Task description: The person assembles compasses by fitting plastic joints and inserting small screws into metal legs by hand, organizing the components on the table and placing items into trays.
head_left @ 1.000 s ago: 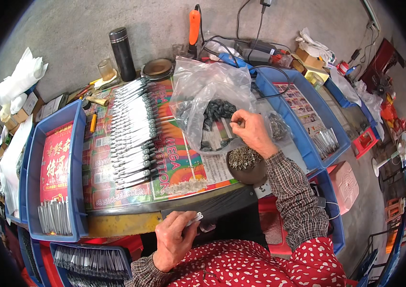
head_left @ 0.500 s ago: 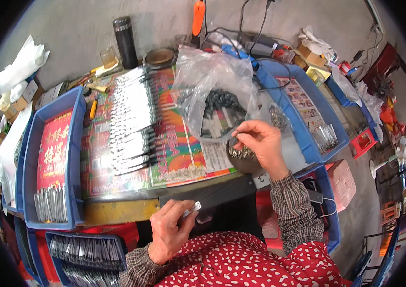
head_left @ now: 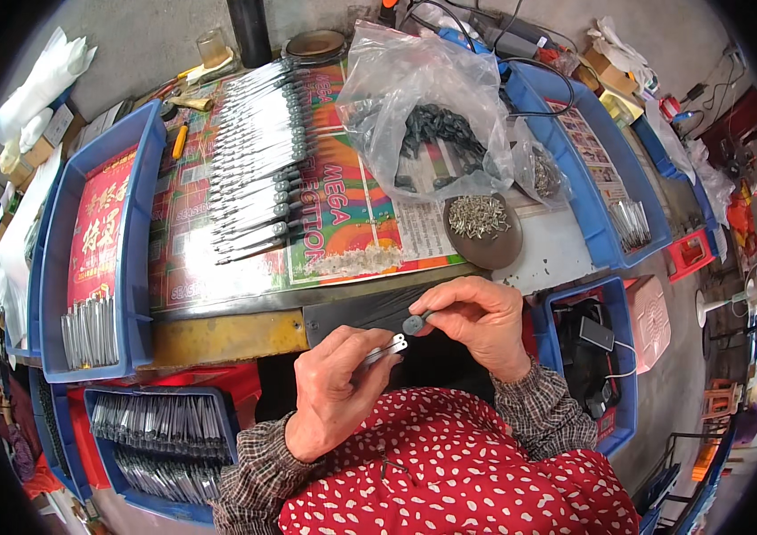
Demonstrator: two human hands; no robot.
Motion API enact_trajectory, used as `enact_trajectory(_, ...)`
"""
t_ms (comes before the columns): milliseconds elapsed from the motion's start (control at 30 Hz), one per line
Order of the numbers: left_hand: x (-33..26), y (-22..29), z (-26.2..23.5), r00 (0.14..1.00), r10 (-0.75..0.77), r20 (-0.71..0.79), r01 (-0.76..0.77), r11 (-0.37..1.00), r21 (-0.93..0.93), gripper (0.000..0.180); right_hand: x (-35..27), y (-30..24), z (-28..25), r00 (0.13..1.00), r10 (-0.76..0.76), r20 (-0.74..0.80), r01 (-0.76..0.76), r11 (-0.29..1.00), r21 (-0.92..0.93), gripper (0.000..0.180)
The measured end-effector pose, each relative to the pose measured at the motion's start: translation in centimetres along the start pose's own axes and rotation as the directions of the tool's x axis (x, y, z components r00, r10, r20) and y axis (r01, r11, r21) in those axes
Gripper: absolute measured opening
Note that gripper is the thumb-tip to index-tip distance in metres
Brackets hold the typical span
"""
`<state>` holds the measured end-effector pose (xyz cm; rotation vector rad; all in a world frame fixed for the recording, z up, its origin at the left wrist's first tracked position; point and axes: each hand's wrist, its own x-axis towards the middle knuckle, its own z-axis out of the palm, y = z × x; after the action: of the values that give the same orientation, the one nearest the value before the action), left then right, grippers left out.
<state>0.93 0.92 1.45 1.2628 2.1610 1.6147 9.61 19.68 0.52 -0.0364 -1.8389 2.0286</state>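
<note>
Left hand: pinching flat silver metal strip. Right hand: pinching small dark grey plastic cap, touching strip tip, over bench front edge. Round brown dish of silver pins at 1 o'clock.

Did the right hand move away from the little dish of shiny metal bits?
Yes. The right hand left the dish and came toward the body, meeting the left hand.

Clear plastic bag, crumpled, on bench top centre, dark small parts inside. Colourful printed poster flat under it as bench cover, orange, green, pink. Red printed sheet lining blue tray at left. Small cardboard boxes, tan, far right behind bench. White plastic bags bundled at far left.
</note>
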Motion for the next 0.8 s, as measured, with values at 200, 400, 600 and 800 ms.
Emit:
enact_trajectory(200,-0.4,0.2,0.0,1.0,0.009,-0.002,-0.009,1.0,0.013,0.024,-0.7,0.4,0.4,1.0,0.012,-0.007,-0.012,1.0,0.003,0.018)
enact_trajectory(400,-0.7,0.0,0.1,1.0,0.015,-0.004,-0.015,1.0,0.019,0.024,-1.1,0.5,0.6,0.999,0.029,-0.046,-0.029,1.0,-0.004,0.015)
enact_trajectory(600,-0.8,0.0,0.2,0.999,0.04,-0.021,-0.039,0.997,0.059,0.025,-1.3,-0.2,1.2,0.99,0.125,-0.066,-0.126,0.992,-0.012,0.011)
enact_trajectory(800,-0.8,-0.2,0.3,0.992,0.112,-0.051,-0.104,0.986,0.133,0.025,-1.3,-1.0,1.1,0.98,0.186,-0.073,-0.188,0.982,-0.02,0.008)
